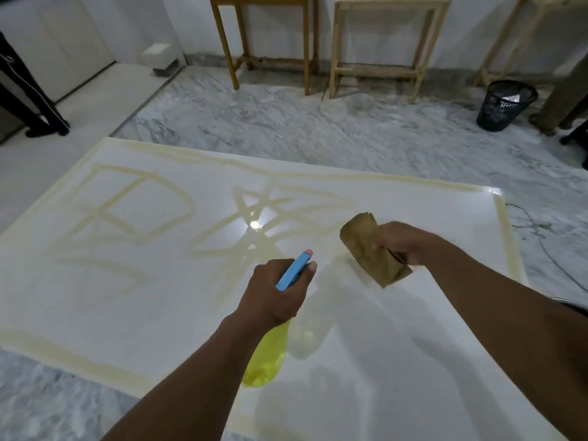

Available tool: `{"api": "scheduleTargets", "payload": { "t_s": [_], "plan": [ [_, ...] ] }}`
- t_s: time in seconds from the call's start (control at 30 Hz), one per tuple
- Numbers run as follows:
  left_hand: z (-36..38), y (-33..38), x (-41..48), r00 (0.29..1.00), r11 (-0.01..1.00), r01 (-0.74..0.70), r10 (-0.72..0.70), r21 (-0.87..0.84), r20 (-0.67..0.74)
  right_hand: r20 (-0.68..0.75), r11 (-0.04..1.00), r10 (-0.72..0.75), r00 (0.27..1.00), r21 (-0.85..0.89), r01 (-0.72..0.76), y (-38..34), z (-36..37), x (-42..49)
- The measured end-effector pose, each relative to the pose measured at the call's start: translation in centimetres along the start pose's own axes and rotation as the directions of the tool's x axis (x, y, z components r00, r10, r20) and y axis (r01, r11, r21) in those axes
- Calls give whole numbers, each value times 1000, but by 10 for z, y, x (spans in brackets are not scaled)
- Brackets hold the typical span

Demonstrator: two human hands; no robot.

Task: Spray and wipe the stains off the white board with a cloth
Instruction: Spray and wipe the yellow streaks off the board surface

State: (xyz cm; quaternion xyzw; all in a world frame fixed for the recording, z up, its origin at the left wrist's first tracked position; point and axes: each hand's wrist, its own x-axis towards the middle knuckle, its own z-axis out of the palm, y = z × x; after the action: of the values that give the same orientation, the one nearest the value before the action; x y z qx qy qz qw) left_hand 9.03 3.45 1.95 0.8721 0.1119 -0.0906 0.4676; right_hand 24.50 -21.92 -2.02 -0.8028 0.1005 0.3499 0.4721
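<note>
A large white board (133,300) lies flat on the marble floor, marked with yellowish-brown stain lines (178,198) across its far half and along its edges. My left hand (273,294) grips a spray bottle (265,358) with a yellow body and a blue head, its nozzle pointing out over the board's middle. My right hand (404,243) holds a folded tan cloth (369,246) just above the board, to the right of the bottle. The board's near right part looks free of stains.
Two wooden tables (270,43) stand against the far wall. A black mesh bin (506,105) sits at the far right, near a person's legs (560,100). Another person's legs (28,100) stand at the far left. A cable (547,246) runs along the floor by the board's right edge.
</note>
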Motion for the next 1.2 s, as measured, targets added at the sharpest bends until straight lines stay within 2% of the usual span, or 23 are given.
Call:
{"api": "scheduleTargets", "payload": {
  "t_s": [0.1, 0.2, 0.33, 0.4, 0.47, 0.67, 1.03, 1.13, 1.17, 1.2],
  "plan": [
    [1, -1, 42, 1000, 1000, 0, 1, 19, -28, -146, 934, -162, 976, -343, 103, -68, -38, 58],
    [2, -2, 70, 999, 999, -3, 5, 32, -40, -224, 772, -307, 925, -627, 104, -92, -54, 120],
    [10, -7, 84, 1000, 998, -16, 17, 59, -26, -200, 632, -280, 939, -775, 24, -47, -28, 180],
    [13, -10, 86, 1000, 998, 2, -1, 69, -15, -196, 570, -322, 926, -821, 24, -11, 0, 186],
    [12, -12, 83, 1000, 997, 17, -16, 69, -16, -175, 567, -373, 911, -820, 74, 8, 17, 181],
    [0, -8, 55, 997, 997, 76, -75, 26, -21, -83, 566, -345, 935, -813, 137, 39, 48, 126],
    [-33, -42, -86, 1000, 1000, 1, -1, 5, 0, -52, 527, -316, 947, -840, 130, 135, 207, -71],
    [-48, -51, -129, 1000, 1000, -7, 7, -25, 8, -37, 618, -261, 965, -774, 138, 144, 229, -107],
    [-55, -52, -141, 1000, 999, -8, 8, -41, 2, -67, 706, -224, 972, -699, 114, 136, 228, -117],
    [-62, -53, -150, 1000, 999, -17, 17, -47, -2, -96, 832, -151, 984, -549, 74, 124, 222, -129]
  ]
}}
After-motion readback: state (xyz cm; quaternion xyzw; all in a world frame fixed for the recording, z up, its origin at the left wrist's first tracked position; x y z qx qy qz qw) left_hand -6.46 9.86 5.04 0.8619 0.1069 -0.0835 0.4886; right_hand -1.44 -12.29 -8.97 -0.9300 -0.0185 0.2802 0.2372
